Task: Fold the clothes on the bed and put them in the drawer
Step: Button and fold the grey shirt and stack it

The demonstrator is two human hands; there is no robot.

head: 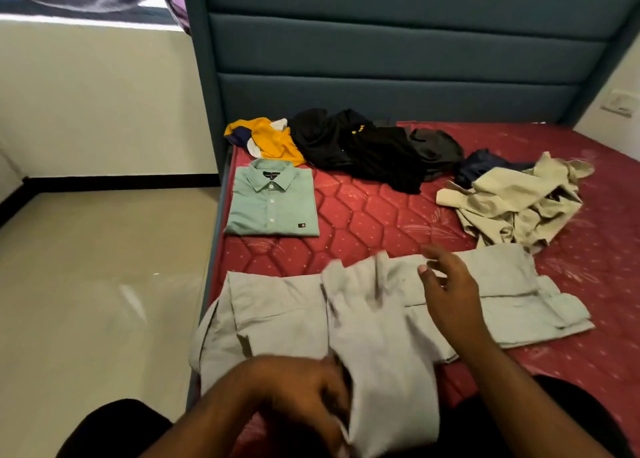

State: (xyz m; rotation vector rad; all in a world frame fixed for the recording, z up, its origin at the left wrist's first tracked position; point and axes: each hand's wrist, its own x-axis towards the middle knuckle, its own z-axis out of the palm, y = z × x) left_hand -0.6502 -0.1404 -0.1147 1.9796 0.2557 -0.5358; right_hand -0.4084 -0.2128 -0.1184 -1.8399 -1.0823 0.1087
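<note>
While the grey shirt (381, 305) lies spread on the bed's (381, 215) near edge | left hand (308, 392) grips its lower fold, fingers curled | right hand (446, 284) hovers above it, fingers loosely spread, holding nothing.

No readable text anywhere. Collar label inside green shirt (272, 199) too small to read; small red-and-white logo patch near its hem, no letters legible. Yellow marks on black garment (360, 147) unreadable.
</note>
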